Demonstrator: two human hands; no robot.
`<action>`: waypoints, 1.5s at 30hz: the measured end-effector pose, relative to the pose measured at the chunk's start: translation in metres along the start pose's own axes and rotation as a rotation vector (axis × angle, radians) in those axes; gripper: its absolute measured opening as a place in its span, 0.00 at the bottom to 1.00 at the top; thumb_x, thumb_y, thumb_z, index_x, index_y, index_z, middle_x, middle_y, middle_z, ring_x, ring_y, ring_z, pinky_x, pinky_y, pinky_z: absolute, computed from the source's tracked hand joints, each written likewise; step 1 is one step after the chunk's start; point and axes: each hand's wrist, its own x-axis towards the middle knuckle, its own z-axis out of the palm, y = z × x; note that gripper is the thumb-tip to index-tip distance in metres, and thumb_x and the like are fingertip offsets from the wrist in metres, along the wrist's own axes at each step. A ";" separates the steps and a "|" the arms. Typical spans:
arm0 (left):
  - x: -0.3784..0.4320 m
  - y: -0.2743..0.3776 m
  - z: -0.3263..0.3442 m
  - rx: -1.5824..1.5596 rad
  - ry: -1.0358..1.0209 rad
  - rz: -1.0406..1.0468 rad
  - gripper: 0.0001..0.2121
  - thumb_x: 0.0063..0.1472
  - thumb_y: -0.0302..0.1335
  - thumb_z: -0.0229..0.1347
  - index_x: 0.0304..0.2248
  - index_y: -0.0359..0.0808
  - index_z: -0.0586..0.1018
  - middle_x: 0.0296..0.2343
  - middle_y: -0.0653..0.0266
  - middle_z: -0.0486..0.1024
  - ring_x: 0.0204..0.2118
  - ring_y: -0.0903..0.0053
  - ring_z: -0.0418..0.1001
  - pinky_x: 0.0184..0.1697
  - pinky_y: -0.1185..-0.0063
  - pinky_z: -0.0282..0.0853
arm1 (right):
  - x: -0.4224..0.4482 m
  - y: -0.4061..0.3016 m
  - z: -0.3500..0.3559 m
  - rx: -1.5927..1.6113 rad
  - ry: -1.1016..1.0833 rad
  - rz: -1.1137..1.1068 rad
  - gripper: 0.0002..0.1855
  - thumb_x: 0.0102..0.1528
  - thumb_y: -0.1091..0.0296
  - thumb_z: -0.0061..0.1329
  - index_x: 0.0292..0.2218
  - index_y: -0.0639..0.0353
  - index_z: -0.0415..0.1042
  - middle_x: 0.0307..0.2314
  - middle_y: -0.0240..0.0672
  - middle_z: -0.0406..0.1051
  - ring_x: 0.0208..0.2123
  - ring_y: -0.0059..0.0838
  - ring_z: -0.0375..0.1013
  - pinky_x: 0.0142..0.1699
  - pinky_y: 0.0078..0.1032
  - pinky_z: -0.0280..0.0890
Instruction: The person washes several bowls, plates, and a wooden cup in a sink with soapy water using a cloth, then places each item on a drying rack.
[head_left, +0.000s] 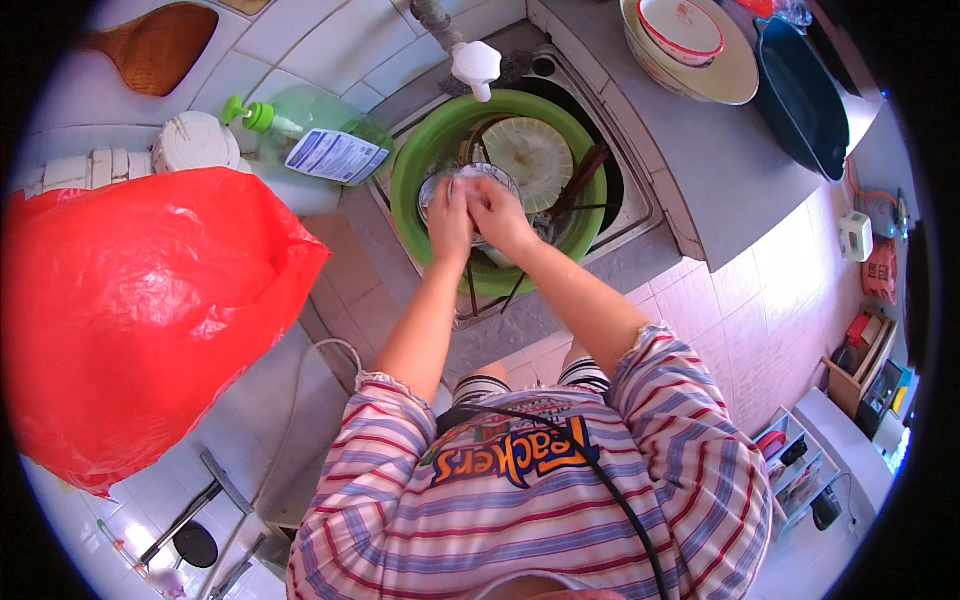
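Note:
A green plastic basin (405, 161) stands in the metal sink (645, 202), under a white-handled tap (476, 66). My left hand (450, 217) and my right hand (497, 214) are close together over the basin, at a patterned bowl (493, 171). The fingers are partly blurred and overlap, so what each one grips is unclear. Behind them a round, pale ribbed dish (534, 157) lies in the basin with cloudy water in it. Dark chopsticks or thin sticks (585, 180) lean at the basin's right side.
A green pump bottle (330, 146) stands left of the sink, near a large red plastic bag (150, 315). A wooden paddle (161, 49) is at the upper left. On the right counter are stacked bowls (731, 86) and a dark teal plastic basin (799, 97).

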 end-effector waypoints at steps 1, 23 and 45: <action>0.000 -0.005 -0.001 0.004 -0.005 0.003 0.19 0.61 0.39 0.45 0.42 0.30 0.72 0.38 0.43 0.71 0.42 0.54 0.68 0.46 0.69 0.61 | -0.002 0.002 -0.005 0.005 0.005 0.000 0.12 0.51 0.69 0.44 0.37 0.61 0.71 0.36 0.45 0.69 0.40 0.44 0.67 0.46 0.31 0.62; -0.004 -0.002 0.008 0.336 0.005 0.160 0.17 0.58 0.39 0.47 0.41 0.38 0.75 0.36 0.52 0.74 0.41 0.58 0.68 0.44 0.72 0.62 | -0.019 0.008 -0.022 -0.266 -0.234 -0.060 0.14 0.50 0.64 0.43 0.36 0.57 0.73 0.29 0.41 0.71 0.34 0.44 0.70 0.40 0.32 0.65; -0.020 0.000 -0.001 -0.346 -0.140 -0.104 0.19 0.63 0.38 0.43 0.46 0.32 0.70 0.41 0.62 0.70 0.43 0.77 0.66 0.46 0.80 0.61 | -0.012 -0.012 -0.024 0.126 -0.158 -0.020 0.18 0.47 0.66 0.49 0.41 0.59 0.69 0.34 0.46 0.71 0.37 0.47 0.70 0.43 0.32 0.65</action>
